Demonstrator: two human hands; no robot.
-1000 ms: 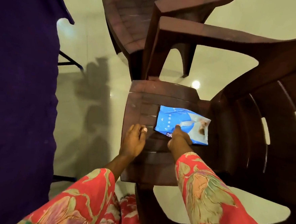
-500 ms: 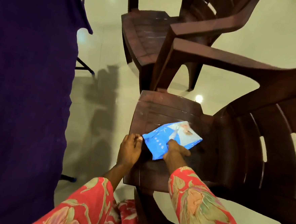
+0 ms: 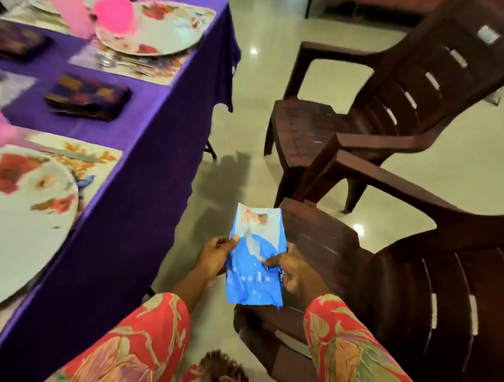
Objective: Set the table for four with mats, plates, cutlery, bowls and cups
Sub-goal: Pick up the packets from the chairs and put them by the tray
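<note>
Head view shows the blue packet (image 3: pixel 255 259) lifted clear of the near chair (image 3: pixel 344 257), where it lay flat on the seat a second ago under the right hand alone. Now both hands hold it upright between them: the left hand (image 3: pixel 214 258) pinches its left edge with thumb on the front, and the right hand (image 3: pixel 291 272) grips its right edge, thumb across the blue face. The person's head has also turned, so the table (image 3: pixel 147 141) under its purple cloth comes into sight on the left.

On that table lie floral mats (image 3: pixel 98 157) with large floral plates (image 3: pixel 19 219) on them, cutlery (image 3: pixel 116 60) beside the far plate, pink cups (image 3: pixel 113 5) blurred by motion, and two folded dark patterned cloths (image 3: pixel 87 97). No bowls can be made out.

Judging by this, the setting is well along, and the packet, whose contents cannot be told, is probably the next thing to be opened or carried to the table. A second chair (image 3: pixel 323 130) stands beyond.
</note>
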